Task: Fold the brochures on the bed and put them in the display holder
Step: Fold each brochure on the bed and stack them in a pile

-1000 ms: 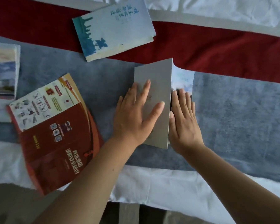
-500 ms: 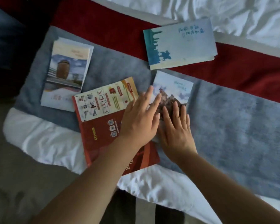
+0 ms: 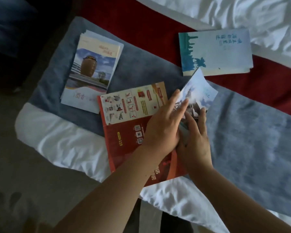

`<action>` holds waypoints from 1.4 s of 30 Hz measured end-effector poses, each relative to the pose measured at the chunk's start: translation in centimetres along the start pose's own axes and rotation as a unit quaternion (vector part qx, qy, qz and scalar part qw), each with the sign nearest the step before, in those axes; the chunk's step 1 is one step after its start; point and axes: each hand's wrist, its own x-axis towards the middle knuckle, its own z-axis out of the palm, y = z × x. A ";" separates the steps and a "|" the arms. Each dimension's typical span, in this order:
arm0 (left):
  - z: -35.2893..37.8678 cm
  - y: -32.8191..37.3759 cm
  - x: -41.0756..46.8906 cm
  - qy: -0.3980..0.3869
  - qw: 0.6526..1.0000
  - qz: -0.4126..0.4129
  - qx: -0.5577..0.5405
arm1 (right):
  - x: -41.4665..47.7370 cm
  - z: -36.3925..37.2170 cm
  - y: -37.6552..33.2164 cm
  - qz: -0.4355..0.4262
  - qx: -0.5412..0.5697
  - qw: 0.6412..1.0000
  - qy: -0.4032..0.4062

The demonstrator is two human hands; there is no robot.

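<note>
where the grey blanket (image 3: 250,132) lies over the white sheet (image 3: 57,140) at the bed's corner, the paper is spread on top of the covers rather than inside anything. a stack of building-photo brochures (image 3: 92,69) sits on the blanket's far left part, and its near right corner meets the red brochure (image 3: 124,137); which lies on top i cannot tell. the red brochure lies flat across blanket and sheet, its near edge on the sheet. a teal-and-blue brochure (image 3: 215,51) rests farther off, mostly on the red runner (image 3: 141,31).

the sky-picture brochure (image 3: 198,96), folded, is between the two hands, just right of the red brochure. its far corner is tilted up off the blanket and, from this view, crosses the near edge of the teal-and-blue brochure. the left hand (image 3: 161,126) lies over the red brochure with its fingers straight and close together, fingertips (image 3: 183,105) touching the folded piece's left part; it grasps nothing. the right hand (image 3: 195,142) grips the folded piece's near end, thumb across its face and fingers wrapped round its right edge. both bare forearms reach in from the near side.
</note>
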 end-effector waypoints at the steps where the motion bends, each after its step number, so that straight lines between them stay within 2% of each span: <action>1: -1.2 -0.5 0.3 0.013 1.000 0.001 0.003 | 0.5 0.3 -1.2 -0.015 0.003 1.000 0.003; 7: -10.1 -6.5 2.4 0.084 0.992 -0.038 0.089 | 4.0 3.9 -11.0 -0.082 0.017 0.996 0.001; 11: -15.5 -12.5 2.6 0.125 0.977 -0.081 0.153 | 6.3 6.8 -17.8 -0.125 0.008 0.991 -0.049; 15: -18.4 -17.6 2.2 0.126 0.968 -0.110 0.186 | 8.0 10.2 -21.6 -0.164 -0.006 0.981 -0.103; 18: -18.6 -20.1 1.4 0.109 0.967 -0.128 0.193 | 8.3 12.5 -21.7 -0.149 -0.056 0.978 -0.132; 22: -17.2 -21.0 0.4 0.085 0.969 -0.148 0.177 | 6.9 13.7 -17.7 -0.142 -0.179 0.972 -0.061; 27: -15.2 -20.1 -0.2 0.086 0.969 -0.149 0.178 | 6.1 10.4 -9.9 -0.171 -0.281 0.940 -0.085; 31: -14.3 -19.4 -0.2 0.075 0.965 -0.175 0.182 | 6.3 7.3 -7.3 -0.197 -0.329 0.919 -0.087; 34: -14.4 -19.5 -0.2 0.076 0.959 -0.192 0.193 | 7.1 7.1 -9.2 -0.189 -0.319 0.924 -0.093; 39: -14.9 -20.2 -0.3 0.074 0.949 -0.238 0.196 | 7.3 10.9 -16.2 -0.219 -0.243 0.935 -0.135; 42: -15.3 -21.0 -0.2 0.076 0.949 -0.256 0.166 | 7.5 12.9 -18.7 -0.196 -0.231 0.942 -0.142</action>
